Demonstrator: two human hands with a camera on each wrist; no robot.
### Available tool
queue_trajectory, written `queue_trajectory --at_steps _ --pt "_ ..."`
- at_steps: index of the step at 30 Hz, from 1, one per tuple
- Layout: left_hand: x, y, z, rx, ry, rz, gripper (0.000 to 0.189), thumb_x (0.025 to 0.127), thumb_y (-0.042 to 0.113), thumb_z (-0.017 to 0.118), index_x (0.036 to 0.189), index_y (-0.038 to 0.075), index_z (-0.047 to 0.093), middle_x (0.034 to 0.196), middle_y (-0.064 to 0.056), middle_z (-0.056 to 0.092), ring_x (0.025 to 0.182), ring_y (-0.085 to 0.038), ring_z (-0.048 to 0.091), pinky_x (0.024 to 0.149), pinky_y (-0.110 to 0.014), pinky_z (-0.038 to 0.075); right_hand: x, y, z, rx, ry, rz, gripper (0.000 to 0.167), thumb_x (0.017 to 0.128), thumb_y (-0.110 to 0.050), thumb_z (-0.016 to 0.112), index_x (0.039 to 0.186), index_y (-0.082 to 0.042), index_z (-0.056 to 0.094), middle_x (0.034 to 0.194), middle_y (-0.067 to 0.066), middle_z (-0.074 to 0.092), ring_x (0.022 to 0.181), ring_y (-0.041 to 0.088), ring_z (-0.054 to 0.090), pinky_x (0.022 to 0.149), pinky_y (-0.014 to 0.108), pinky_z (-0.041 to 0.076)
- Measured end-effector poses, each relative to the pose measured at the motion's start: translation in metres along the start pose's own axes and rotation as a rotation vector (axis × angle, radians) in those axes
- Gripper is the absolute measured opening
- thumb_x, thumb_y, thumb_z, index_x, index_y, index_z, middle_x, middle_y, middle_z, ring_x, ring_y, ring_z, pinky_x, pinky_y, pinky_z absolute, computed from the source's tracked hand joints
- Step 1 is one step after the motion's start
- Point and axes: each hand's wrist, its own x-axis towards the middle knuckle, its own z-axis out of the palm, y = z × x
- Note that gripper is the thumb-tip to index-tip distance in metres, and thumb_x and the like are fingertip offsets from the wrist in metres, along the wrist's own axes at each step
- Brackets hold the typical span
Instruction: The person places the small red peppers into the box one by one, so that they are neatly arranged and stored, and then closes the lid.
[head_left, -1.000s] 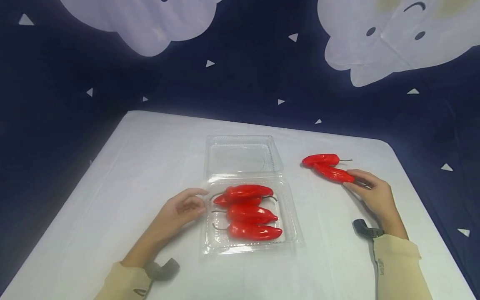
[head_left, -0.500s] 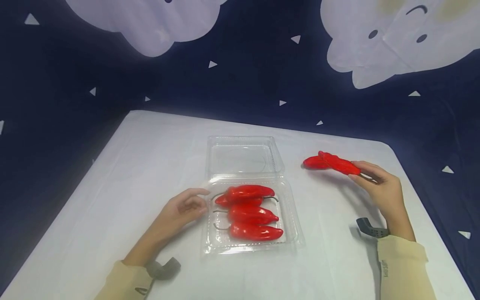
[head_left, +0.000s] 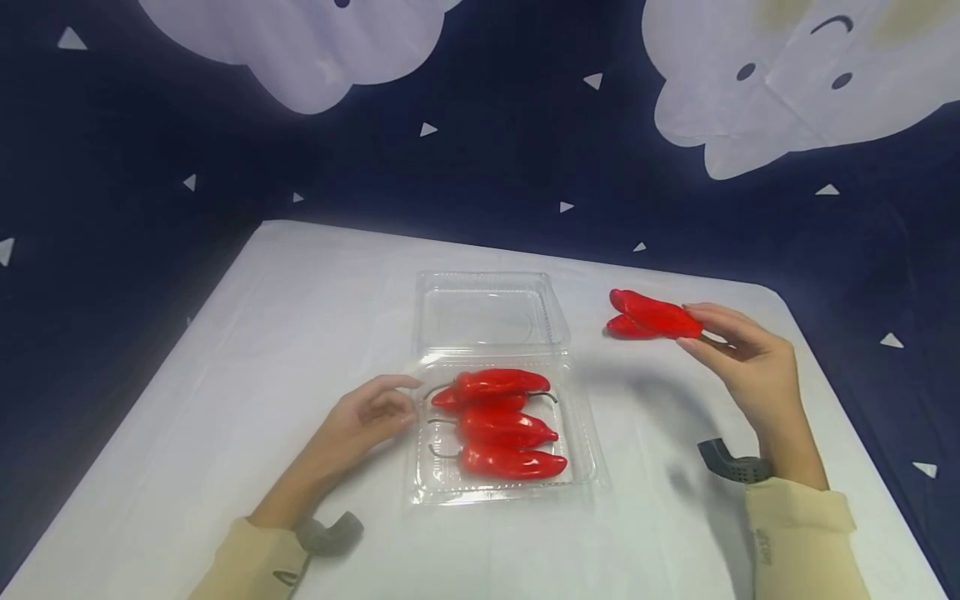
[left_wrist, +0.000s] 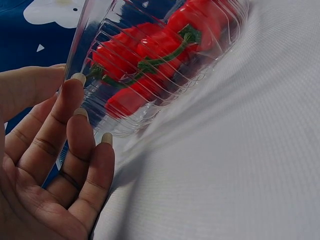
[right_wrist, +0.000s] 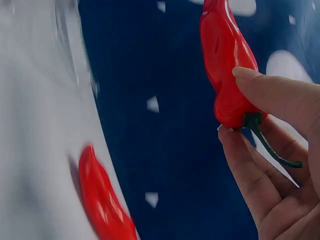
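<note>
We see the right hand (head_left: 750, 367) pinching one red pepper (head_left: 656, 313) at its stem end, thumb on one side and fingertips (right_wrist: 245, 75) on the other, with the green stem (right_wrist: 270, 147) trailing back across the palm. The pepper is lifted clear of the white table (head_left: 225, 375), over its far right part. Its long axis runs roughly left to right in the head view, the pointed tip aimed left, away from the hand, and slightly up.

Just under and behind it lies a second loose pepper (head_left: 626, 327) on the table, mostly hidden by the held one in the head view; from the right wrist we see it as a red shape (right_wrist: 102, 200) lying on the cloth, apart from the fingers.

The left hand (head_left: 367, 417) rests on the table with relaxed, nearly straight fingers, gripping nothing; its fingertips (left_wrist: 75, 80) touch the left wall of the clear plastic clamshell box (head_left: 581, 467). The box stands open, its lid (head_left: 487, 312) folded flat on the far side.

Inside the tray we count four peppers: one at the back (head_left: 498, 382), one half tucked under it (head_left: 472, 402), a third (head_left: 506, 427) and a fourth nearest us (head_left: 513, 461). All four lie side by side with long axes left to right, stems to the left and tips to the right, opposite to the held one.

That makes six peppers, one box, two hands. A dark blue backdrop (head_left: 487, 167) with white clouds hangs behind the table.
</note>
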Motion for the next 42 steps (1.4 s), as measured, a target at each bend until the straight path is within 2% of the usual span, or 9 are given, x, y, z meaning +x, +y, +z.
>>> queue_trajectory --at_steps 7,14,20,32,36,42 --pt "0.000 -0.001 0.000 -0.023 0.000 -0.003 0.043 0.096 0.013 0.071 0.137 0.016 0.059 0.109 -0.010 0.071 0.105 -0.022 0.067 0.097 -0.029 0.051 -0.012 -0.036 0.027 0.140 -0.128 -0.129 0.048 0.085 0.006 0.079 0.131 -0.005 0.069 0.134 0.010 0.065 0.118 0.022 0.062 0.087 0.023 0.056" --pt "0.000 0.001 0.000 -0.004 0.002 0.000 0.043 0.096 0.014 0.072 0.137 0.017 0.059 0.107 -0.008 0.072 0.104 -0.023 0.067 0.098 -0.030 0.050 -0.025 -0.054 0.050 0.226 -0.271 -0.245 0.049 0.081 0.016 0.077 0.127 0.000 0.070 0.130 0.015 0.065 0.115 0.025 0.063 0.087 0.028 0.057" --pt "0.000 0.001 -0.001 0.009 0.004 -0.004 0.043 0.097 0.014 0.071 0.138 0.017 0.059 0.108 -0.007 0.072 0.105 -0.023 0.067 0.098 -0.030 0.050 -0.033 -0.062 0.070 0.283 -0.409 -0.254 0.048 0.080 0.014 0.079 0.125 -0.001 0.071 0.126 0.012 0.068 0.119 0.026 0.062 0.089 0.036 0.058" --pt "0.001 0.000 -0.001 0.013 0.006 0.003 0.043 0.096 0.014 0.072 0.137 0.017 0.060 0.108 -0.006 0.072 0.104 -0.022 0.068 0.097 -0.032 0.051 -0.040 -0.065 0.077 0.070 -0.519 -0.284 0.042 0.083 -0.010 0.086 0.122 -0.020 0.075 0.123 -0.008 0.071 0.115 0.013 0.065 0.083 0.033 0.060" --pt "0.001 0.000 0.000 0.007 0.005 0.002 0.043 0.096 0.014 0.072 0.137 0.016 0.060 0.108 -0.007 0.072 0.105 -0.022 0.068 0.097 -0.031 0.050 -0.043 -0.065 0.082 0.013 -0.529 -0.267 0.043 0.082 -0.013 0.087 0.123 -0.023 0.075 0.122 -0.011 0.071 0.113 0.011 0.066 0.082 0.035 0.060" --pt "0.001 0.001 0.000 0.009 0.007 -0.002 0.043 0.096 0.014 0.072 0.137 0.017 0.060 0.108 -0.007 0.072 0.106 -0.022 0.068 0.099 -0.031 0.049 -0.050 -0.063 0.097 -0.014 -0.587 -0.219 0.044 0.082 -0.018 0.088 0.122 -0.030 0.074 0.121 -0.016 0.070 0.112 0.007 0.066 0.084 0.040 0.060"
